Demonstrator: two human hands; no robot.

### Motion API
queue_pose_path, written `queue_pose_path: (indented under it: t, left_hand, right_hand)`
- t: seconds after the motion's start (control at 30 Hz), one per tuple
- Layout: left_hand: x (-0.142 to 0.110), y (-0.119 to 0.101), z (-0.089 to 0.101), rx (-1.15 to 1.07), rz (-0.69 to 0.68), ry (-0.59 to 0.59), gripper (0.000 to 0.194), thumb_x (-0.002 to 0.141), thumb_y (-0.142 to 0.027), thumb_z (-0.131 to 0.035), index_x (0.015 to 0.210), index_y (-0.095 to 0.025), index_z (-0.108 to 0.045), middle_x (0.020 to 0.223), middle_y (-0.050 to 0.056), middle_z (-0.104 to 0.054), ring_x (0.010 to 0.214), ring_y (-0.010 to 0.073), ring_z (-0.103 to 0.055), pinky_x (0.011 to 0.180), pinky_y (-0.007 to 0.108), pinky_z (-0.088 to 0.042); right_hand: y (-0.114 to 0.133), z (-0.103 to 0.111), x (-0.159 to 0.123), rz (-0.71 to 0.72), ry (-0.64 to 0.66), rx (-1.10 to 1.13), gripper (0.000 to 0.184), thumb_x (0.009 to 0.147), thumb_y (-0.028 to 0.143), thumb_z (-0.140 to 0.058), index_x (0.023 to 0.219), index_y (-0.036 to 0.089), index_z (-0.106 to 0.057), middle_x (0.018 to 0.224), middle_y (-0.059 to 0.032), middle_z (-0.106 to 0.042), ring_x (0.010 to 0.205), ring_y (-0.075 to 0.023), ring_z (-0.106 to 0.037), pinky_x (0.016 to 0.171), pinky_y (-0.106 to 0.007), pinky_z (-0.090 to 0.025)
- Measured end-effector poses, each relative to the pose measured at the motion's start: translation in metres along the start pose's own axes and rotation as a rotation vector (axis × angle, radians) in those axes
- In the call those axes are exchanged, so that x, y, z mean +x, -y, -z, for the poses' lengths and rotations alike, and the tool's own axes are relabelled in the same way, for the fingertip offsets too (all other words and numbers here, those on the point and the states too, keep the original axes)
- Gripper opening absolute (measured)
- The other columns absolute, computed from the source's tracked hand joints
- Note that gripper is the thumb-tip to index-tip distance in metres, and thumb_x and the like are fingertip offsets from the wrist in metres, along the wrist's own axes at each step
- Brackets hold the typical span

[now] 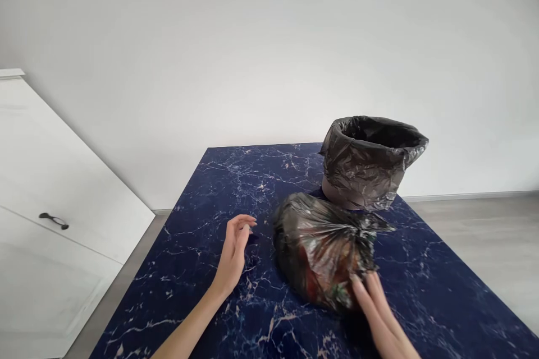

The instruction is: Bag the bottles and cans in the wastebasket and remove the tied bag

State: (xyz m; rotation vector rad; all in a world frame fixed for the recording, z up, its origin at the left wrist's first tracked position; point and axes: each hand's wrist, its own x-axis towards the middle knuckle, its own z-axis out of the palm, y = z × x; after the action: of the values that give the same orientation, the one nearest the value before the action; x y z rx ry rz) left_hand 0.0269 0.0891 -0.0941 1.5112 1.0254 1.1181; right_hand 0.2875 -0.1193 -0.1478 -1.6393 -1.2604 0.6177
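Observation:
A tied black garbage bag [318,252], filled and slightly see-through with red, orange and green showing inside, lies on the dark blue marbled table [185,269]. Its gathered end points right. My right hand [379,305] rests against the bag's near right side with fingers stretched out; some fingertips are hidden by the bag. To the left of the bag, apart from it, my left hand [233,249] is held over the table. Its fingers are loosely bent, thumb apart, and nothing is in it.
Behind the bag, at the table's far right, stands a bin [334,193] lined with an open black liner [366,168]. A white cabinet [63,179] with a dark handle [54,220] is on the left. A pale wall [252,56] rises beyond the table.

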Motion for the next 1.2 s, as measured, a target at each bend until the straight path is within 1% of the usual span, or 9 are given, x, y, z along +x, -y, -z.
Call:
queue_pose_path:
  t: [0.07,0.2,0.33,0.53,0.63,0.73,0.87,1.0,1.2]
  left_hand:
    - [-0.004,0.002,0.001,0.120,-0.113,0.020,0.048,0.108,-0.060,-0.053,0.147,-0.032,-0.047,0.153,0.012,-0.051,0.146,0.0319,-0.049,0.125,0.058,-0.037]
    - [-0.009,0.002,0.001,0.209,-0.319,0.168,0.093,0.092,-0.069,-0.073,0.162,-0.035,-0.022,0.172,0.016,-0.021,0.160,0.0409,-0.028,0.129,0.064,-0.032]
    - [-0.010,-0.002,-0.001,0.267,-0.311,0.169,0.114,0.081,-0.060,-0.089,0.163,-0.038,-0.014,0.176,0.017,-0.007,0.163,0.0463,-0.022,0.124,0.066,-0.040]
    - [0.003,0.001,0.006,0.288,-0.189,-0.095,0.098,0.088,-0.048,-0.086,0.160,-0.034,-0.021,0.170,0.017,-0.025,0.160,0.0397,-0.032,0.127,0.060,-0.037]
    - [0.016,0.011,0.017,0.328,-0.202,-0.351,0.074,0.093,-0.052,-0.081,0.148,-0.028,-0.037,0.156,0.016,-0.040,0.150,0.0361,-0.044,0.126,0.056,-0.039]
    - [0.024,0.019,0.027,0.344,-0.185,-0.476,0.047,0.103,-0.055,-0.066,0.131,-0.027,-0.043,0.141,0.014,-0.047,0.137,0.0319,-0.052,0.119,0.054,-0.044]
    - [0.021,0.015,0.024,0.398,-0.276,-0.457,0.032,0.110,-0.050,-0.054,0.130,-0.028,-0.040,0.138,0.013,-0.046,0.130,0.0296,-0.053,0.113,0.054,-0.046]
    - [0.012,0.007,0.014,0.584,-0.565,-0.387,0.024,0.111,-0.032,-0.054,0.132,-0.028,-0.042,0.143,0.015,-0.044,0.139,0.0315,-0.049,0.115,0.055,-0.044]
    - [0.003,0.002,0.004,0.755,-0.684,-0.174,0.035,0.106,-0.017,-0.055,0.137,-0.031,-0.046,0.154,0.014,-0.053,0.149,0.0337,-0.045,0.121,0.060,-0.036]
  right_hand:
    - [0.008,-0.017,0.018,-0.132,0.062,0.118,0.075,0.101,0.071,-0.053,0.169,0.044,-0.038,0.180,0.0117,-0.021,0.168,-0.0316,-0.013,0.137,-0.050,-0.020]
    - [0.029,-0.043,0.061,-0.218,0.160,0.229,0.089,0.102,0.077,-0.045,0.176,0.036,-0.015,0.183,0.0094,0.000,0.169,-0.0246,0.003,0.137,-0.045,-0.011]
    - [0.048,-0.063,0.085,-0.181,0.178,0.300,0.082,0.107,0.071,-0.041,0.176,0.037,-0.010,0.183,0.0108,0.007,0.168,-0.0192,0.008,0.137,-0.042,-0.009]
    - [0.041,-0.074,0.086,-0.064,0.179,0.252,0.076,0.109,0.066,-0.045,0.175,0.036,-0.022,0.184,0.0023,-0.007,0.170,-0.0250,-0.005,0.137,-0.054,-0.011]
    - [0.040,-0.070,0.085,-0.026,0.200,0.252,0.067,0.110,0.061,-0.047,0.170,0.037,-0.035,0.180,-0.0017,-0.027,0.169,-0.0279,-0.018,0.137,-0.059,-0.017]
    - [0.044,-0.066,0.087,-0.010,0.199,0.285,0.052,0.112,0.058,-0.045,0.158,0.035,-0.052,0.167,-0.0065,-0.050,0.159,-0.0297,-0.041,0.133,-0.059,-0.031]
    - [0.046,-0.065,0.090,0.040,0.132,0.292,0.039,0.113,0.053,-0.043,0.137,0.030,-0.063,0.145,-0.0128,-0.062,0.132,-0.0300,-0.063,0.118,-0.055,-0.051]
    - [0.050,-0.067,0.089,0.146,0.150,0.207,0.032,0.112,0.045,-0.047,0.138,0.032,-0.061,0.158,-0.0144,-0.046,0.115,-0.0272,-0.068,0.103,-0.051,-0.060]
    - [0.055,-0.068,0.094,0.223,0.208,0.225,0.034,0.111,0.035,-0.048,0.144,0.033,-0.058,0.175,-0.0128,-0.025,0.118,-0.0257,-0.070,0.099,-0.047,-0.062]
